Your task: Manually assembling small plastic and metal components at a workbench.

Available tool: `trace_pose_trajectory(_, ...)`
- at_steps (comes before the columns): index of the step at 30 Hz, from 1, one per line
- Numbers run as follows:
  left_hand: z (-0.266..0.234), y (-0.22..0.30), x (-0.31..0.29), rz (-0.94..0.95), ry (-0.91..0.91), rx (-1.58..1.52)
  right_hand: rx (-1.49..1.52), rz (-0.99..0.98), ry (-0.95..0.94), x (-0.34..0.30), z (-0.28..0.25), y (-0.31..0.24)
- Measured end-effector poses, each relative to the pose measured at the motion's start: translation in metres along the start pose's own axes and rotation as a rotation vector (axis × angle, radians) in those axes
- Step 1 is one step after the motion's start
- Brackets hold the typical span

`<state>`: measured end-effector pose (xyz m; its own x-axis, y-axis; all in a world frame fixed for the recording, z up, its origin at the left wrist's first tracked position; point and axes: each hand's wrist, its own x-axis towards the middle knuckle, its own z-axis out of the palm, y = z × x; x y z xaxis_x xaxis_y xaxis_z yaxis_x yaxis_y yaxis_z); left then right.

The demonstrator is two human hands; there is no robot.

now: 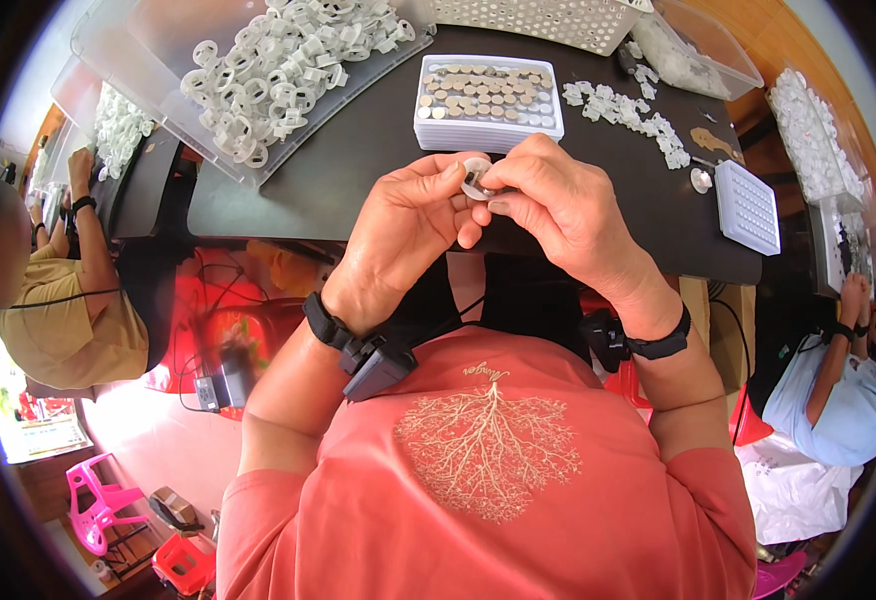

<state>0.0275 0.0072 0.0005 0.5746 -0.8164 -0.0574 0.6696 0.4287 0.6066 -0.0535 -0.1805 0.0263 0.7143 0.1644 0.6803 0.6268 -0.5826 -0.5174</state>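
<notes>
Over the near edge of the dark table, my left hand [403, 205] grips a small round translucent white plastic part [475, 182] between thumb and fingers. A dark spot shows inside it. My right hand [570, 205] pinches at the part's right side, its fingertips touching it; whether they hold some smaller piece too is hidden. Just beyond my hands stands a stack of white trays [488, 132], the top one carrying rows of button cells [483, 88], some tan and some silvery. A heap of similar translucent plastic parts [288, 75] fills a clear tub [158, 75] at the far left.
Rows of small clear parts [648, 122] lie to the right, near a white gridded tray [748, 208] and a small round metallic piece [700, 180]. A white perforated basket [548, 22] and clear box [728, 62] stand behind. People work at left [68, 310] and right [818, 385].
</notes>
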Motion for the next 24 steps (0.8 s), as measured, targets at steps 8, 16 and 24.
trace_pose_trajectory(8,0.002,-0.002,0.002,0.011,0.024,0.045,-0.107,-0.051,0.162,-0.006,0.011,0.003)
trace_pose_trajectory(16,0.005,-0.006,-0.001,0.066,0.071,0.116,0.037,0.177,0.311,-0.008,0.026,-0.007)
trace_pose_trajectory(24,0.01,-0.006,-0.003,0.087,0.119,0.175,0.331,0.422,0.25,-0.003,0.017,-0.016)
